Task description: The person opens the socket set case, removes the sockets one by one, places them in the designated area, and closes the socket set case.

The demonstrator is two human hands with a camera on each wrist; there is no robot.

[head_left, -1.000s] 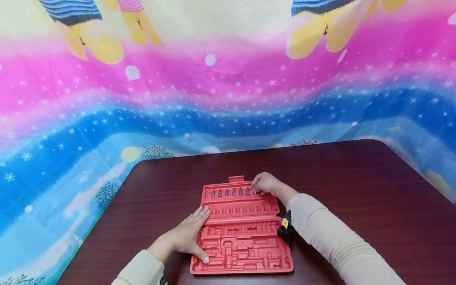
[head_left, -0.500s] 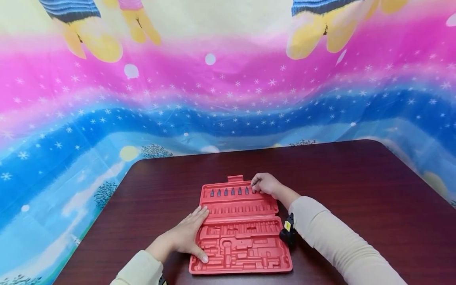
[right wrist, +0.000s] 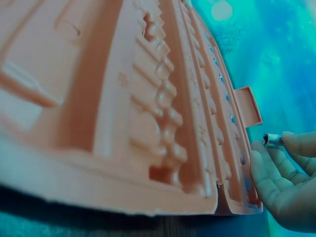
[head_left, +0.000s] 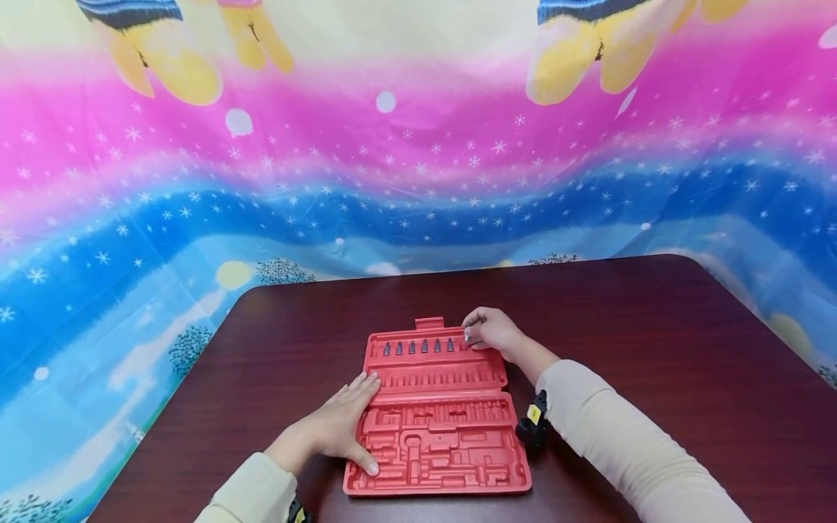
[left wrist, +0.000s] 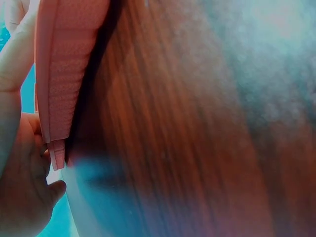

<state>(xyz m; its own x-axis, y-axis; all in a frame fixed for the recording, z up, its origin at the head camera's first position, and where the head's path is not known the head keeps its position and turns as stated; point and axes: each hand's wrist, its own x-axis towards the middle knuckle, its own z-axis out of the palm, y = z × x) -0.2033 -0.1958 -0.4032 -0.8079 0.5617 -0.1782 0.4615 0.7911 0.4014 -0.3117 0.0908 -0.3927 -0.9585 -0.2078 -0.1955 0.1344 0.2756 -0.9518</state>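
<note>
A dark table is carrying the open red case; your left hand is lying spread, unclenched, on its left edge, and beyond, your right hand is pinching a metal piece at the far-right corner

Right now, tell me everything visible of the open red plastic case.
The open red moulded case, plastic by its look, lies on the dark brown table. Shaped recesses fill both halves; a tab juts from the far edge. Six dark pointed pieces form a row in its far half. The left hand rests on its left edge; whether the right hand touches it is unclear.
</note>
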